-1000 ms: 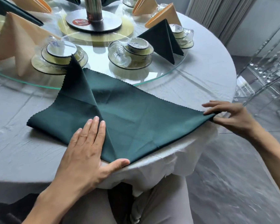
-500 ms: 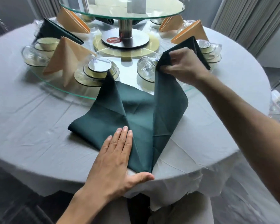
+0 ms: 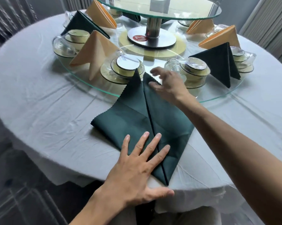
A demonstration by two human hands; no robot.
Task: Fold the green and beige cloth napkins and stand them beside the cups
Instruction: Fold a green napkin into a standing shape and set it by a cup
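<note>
Under my left hand (image 3: 135, 172): green napkin (image 3: 132, 114), pressed flat with spread fingers.
Right hand (image 3: 167, 85): fingers loose, touching its far tip.

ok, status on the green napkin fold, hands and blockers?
Left hand flat, pressing green napkin. Right hand open at its top corner. Both flaps in. Napkin tip touches cup stack.

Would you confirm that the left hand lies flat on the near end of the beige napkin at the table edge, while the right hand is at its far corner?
Not quite: the napkin being folded is green, not beige, as the head view shows. The rest stands: the left hand lies flat on its near end at the table edge, and the right hand is at its far corner.
</note>
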